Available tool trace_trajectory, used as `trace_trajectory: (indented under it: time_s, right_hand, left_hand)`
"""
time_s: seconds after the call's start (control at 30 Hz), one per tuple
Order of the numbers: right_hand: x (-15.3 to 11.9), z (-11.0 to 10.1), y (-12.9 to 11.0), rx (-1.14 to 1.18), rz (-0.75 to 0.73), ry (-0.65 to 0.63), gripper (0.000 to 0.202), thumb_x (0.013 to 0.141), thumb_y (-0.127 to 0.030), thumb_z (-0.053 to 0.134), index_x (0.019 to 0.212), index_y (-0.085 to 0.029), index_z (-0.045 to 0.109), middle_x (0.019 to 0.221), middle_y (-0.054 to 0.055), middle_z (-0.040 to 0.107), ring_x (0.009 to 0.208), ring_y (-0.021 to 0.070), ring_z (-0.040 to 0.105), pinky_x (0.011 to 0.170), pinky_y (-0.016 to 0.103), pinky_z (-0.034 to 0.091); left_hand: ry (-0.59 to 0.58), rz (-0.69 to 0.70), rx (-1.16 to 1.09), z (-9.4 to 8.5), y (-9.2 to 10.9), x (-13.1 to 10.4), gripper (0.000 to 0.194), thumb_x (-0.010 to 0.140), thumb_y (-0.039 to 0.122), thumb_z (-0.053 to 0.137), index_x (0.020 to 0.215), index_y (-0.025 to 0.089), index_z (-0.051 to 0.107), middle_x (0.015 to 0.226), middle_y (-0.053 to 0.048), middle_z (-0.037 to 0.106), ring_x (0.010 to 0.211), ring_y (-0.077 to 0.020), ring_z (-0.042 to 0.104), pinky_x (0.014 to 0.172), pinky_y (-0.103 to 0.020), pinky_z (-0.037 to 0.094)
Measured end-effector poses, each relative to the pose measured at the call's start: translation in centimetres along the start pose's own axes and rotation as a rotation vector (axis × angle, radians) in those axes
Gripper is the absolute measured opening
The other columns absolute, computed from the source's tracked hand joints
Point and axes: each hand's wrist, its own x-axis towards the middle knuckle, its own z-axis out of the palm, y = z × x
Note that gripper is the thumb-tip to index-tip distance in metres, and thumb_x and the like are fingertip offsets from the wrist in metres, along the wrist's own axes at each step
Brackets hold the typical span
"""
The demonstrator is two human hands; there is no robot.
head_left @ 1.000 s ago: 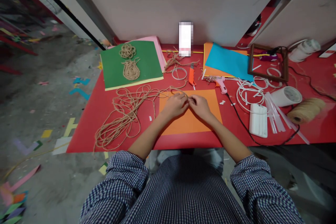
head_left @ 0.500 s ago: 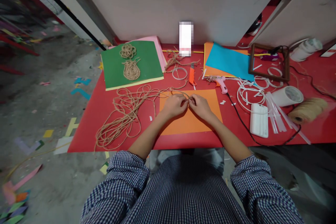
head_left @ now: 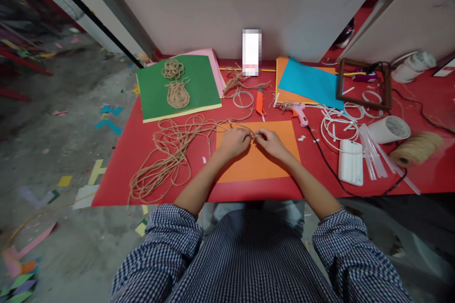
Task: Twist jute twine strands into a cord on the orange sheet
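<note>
head view:
left hand [head_left: 232,143]: over the orange sheet [head_left: 258,163], fingers pinched on the jute cord [head_left: 170,149].
right hand [head_left: 272,143]: just beside the left, fingertips touching, pinched on the same cord end.
jute cord: loose tangle on the red table [head_left: 117,170], left of the sheet; one strand runs up to the hands.
behind: green board [head_left: 199,85] bearing two cord coils, orange cutter [head_left: 259,102], pink glue gun [head_left: 298,113].
right: twine spool [head_left: 415,149], white box [head_left: 350,162].
</note>
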Motion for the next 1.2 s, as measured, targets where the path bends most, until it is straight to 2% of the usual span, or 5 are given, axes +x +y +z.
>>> trace_trajectory:
  time_s: [0.37, 0.53, 0.7, 1.0, 1.2]
  right_hand:
    - [-0.1, 0.7, 0.0, 0.392, 0.066, -0.059, 0.032, 0.093, -0.053, 0.067, 0.091, -0.022, 0.062, 0.075, 0.0, 0.065, 0.063, 0.0139, 0.056, 0.057, 0.026, 0.043]
    - [0.1, 0.2, 0.1, 0.396, 0.055, -0.026, 0.035, 0.094, -0.058, 0.067, 0.092, -0.023, 0.062, 0.077, 0.001, 0.066, 0.062, 0.014, 0.057, 0.058, 0.027, 0.047]
    - [0.2, 0.1, 0.1, 0.366, 0.033, -0.03, 0.037, 0.094, -0.059, 0.066, 0.093, -0.022, 0.062, 0.076, 0.001, 0.066, 0.063, 0.0148, 0.059, 0.059, 0.028, 0.048]
    - [0.0, 0.0, -0.4, 0.143, -0.004, 0.007, 0.028, 0.096, -0.049, 0.058, 0.088, -0.022, 0.061, 0.081, 0.001, 0.062, 0.073, 0.0165, 0.055, 0.066, 0.028, 0.044]
    - [-0.2, -0.4, -1.0, -0.076, -0.088, 0.073, 0.017, 0.095, -0.035, 0.054, 0.084, -0.022, 0.056, 0.075, -0.001, 0.055, 0.07, 0.0164, 0.049, 0.067, 0.029, 0.037]
  left_hand:
    - [0.021, -0.001, -0.148, 0.0, -0.9, 0.2, 0.03, 0.089, 0.02, 0.047, 0.074, 0.019, 0.074, 0.075, -0.01, 0.072, 0.069, -0.0226, 0.06, 0.068, -0.035, 0.036]
    - [0.203, -0.034, -0.422, 0.1, -1.4, 0.4, 0.021, 0.087, 0.019, 0.048, 0.081, 0.019, 0.068, 0.078, -0.005, 0.07, 0.073, -0.0202, 0.061, 0.07, -0.033, 0.042]
    - [0.406, 0.016, -0.458, 0.2, -1.1, 0.5, 0.017, 0.089, 0.016, 0.051, 0.095, 0.02, 0.066, 0.11, -0.009, 0.073, 0.105, -0.024, 0.065, 0.096, -0.038, 0.049]
    - [0.118, 0.084, -0.336, 0.7, 0.1, 0.3, 0.041, 0.106, 0.041, 0.042, 0.085, 0.018, 0.068, 0.084, -0.01, 0.069, 0.086, -0.0233, 0.061, 0.084, -0.037, 0.046]
    - [0.052, 0.061, -0.624, 0.6, -0.1, 0.3, 0.042, 0.106, 0.046, 0.041, 0.088, 0.017, 0.065, 0.08, -0.004, 0.068, 0.075, -0.0172, 0.06, 0.073, -0.029, 0.044]
